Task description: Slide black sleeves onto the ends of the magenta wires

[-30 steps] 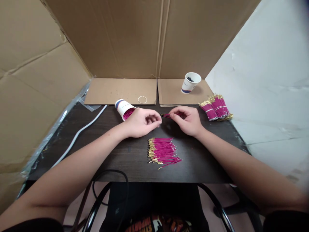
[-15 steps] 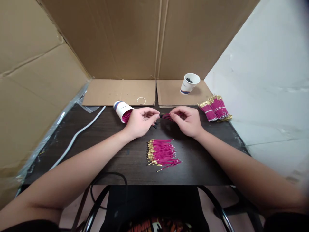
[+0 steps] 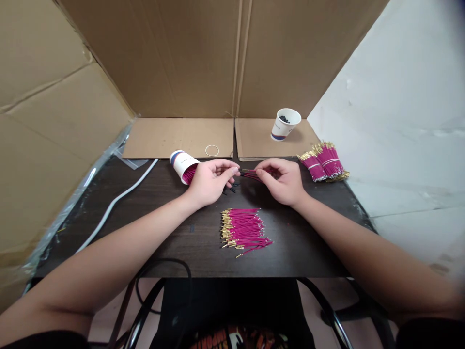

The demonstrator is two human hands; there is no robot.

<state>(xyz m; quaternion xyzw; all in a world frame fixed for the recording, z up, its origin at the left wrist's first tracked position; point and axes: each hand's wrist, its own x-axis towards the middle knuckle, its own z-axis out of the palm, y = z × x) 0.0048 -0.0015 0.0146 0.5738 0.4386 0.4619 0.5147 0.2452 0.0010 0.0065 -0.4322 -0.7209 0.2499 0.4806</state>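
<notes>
My right hand (image 3: 283,182) pinches a few magenta wires (image 3: 250,175) between thumb and fingers, and their far ends point left. Thumb and forefinger of my left hand (image 3: 214,182) are pressed together at the left ends of these wires. Dark bits show there, too small to make out. Small black tubes (image 3: 232,188) lie on the table just under my left fingers. Nearer to me is a spread row of magenta wires (image 3: 247,228) with gold tips on the left. A tipped paper cup (image 3: 180,162) holding more magenta wires lies beside my left hand, partly behind it.
Banded bundles of magenta wires (image 3: 327,162) lie at the right. An upright paper cup (image 3: 283,128) with black pieces stands on a cardboard sheet (image 3: 250,140). A rubber band (image 3: 212,150) lies on the left sheet. A white cable (image 3: 112,206) runs along the left.
The hands stay nearly in place, still close together at the wires. The whole view has shifted up very slightly.
</notes>
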